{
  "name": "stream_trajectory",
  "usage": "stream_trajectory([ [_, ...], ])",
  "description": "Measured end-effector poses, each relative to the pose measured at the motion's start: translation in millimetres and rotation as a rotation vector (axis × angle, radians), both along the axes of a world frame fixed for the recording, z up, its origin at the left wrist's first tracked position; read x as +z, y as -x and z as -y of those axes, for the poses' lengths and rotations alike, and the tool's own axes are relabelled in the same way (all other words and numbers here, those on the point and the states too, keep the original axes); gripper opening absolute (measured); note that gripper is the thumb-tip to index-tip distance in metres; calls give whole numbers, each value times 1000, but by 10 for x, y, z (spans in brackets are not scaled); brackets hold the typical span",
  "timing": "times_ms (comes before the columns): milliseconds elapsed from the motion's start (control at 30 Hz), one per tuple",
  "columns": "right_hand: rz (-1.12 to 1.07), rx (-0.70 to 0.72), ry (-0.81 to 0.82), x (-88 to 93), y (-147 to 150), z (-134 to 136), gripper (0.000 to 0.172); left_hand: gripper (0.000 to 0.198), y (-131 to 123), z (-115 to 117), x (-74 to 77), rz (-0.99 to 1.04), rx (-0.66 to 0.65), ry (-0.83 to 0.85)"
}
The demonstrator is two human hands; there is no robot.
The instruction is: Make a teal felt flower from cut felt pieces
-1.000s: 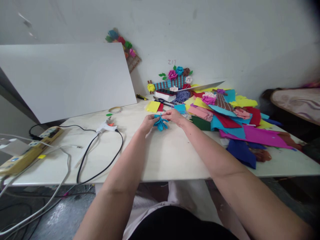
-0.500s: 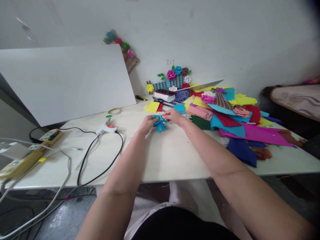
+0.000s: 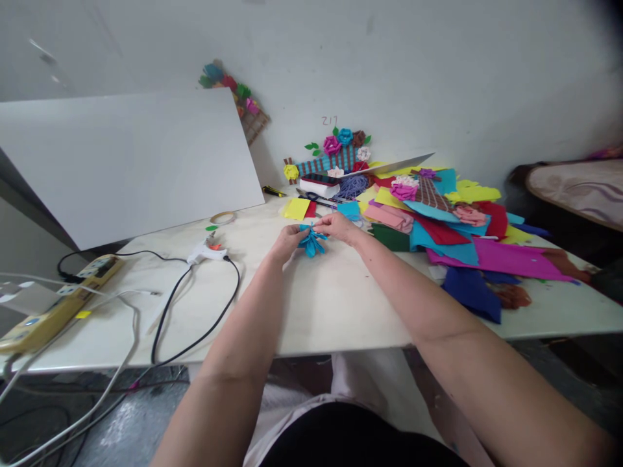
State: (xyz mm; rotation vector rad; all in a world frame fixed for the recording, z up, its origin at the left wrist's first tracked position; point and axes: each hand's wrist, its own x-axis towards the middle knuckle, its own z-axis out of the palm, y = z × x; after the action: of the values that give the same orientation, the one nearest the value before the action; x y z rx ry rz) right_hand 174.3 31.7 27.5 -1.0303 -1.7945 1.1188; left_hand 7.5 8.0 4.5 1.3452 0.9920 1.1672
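A blue paper flower (image 3: 312, 244) with narrow, spread petals is held just above the table, between my two hands. My left hand (image 3: 288, 240) is closed on its left side, thumb and fingers pinched together. From the right, my right hand (image 3: 337, 227) pinches the flower's upper edge with its fingertips. The exact part under the fingertips is too small to make out. Behind the hands lie yellow paper squares (image 3: 296, 209), a blue paper square (image 3: 348, 211) and dark-handled scissors (image 3: 316, 198).
A white hot glue gun (image 3: 207, 251) with a black cord rests to the left, near a tape roll (image 3: 222, 218). A yellow power strip (image 3: 61, 305) with cables lies at far left. Coloured paper (image 3: 506, 256) is heaped at right. A white board (image 3: 131, 168) leans against the wall.
Both hands keep their hold on the blue paper flower and have barely moved. The whole view has shifted very slightly.
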Motion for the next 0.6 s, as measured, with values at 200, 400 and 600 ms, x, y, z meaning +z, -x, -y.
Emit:
stream_trajectory([
  [200, 43, 1, -44, 0, 0, -6, 18, 25, 7, -16, -18, -32, 10, -9],
  [400, 96, -31, -90, 56, 3, 55, 15, 26, -4, -12, -12, -57, 7, -10],
  [600, 112, -27, -118, 30, 0, 33, 20, 25, -13, 11, 13, -61, 19, -9],
])
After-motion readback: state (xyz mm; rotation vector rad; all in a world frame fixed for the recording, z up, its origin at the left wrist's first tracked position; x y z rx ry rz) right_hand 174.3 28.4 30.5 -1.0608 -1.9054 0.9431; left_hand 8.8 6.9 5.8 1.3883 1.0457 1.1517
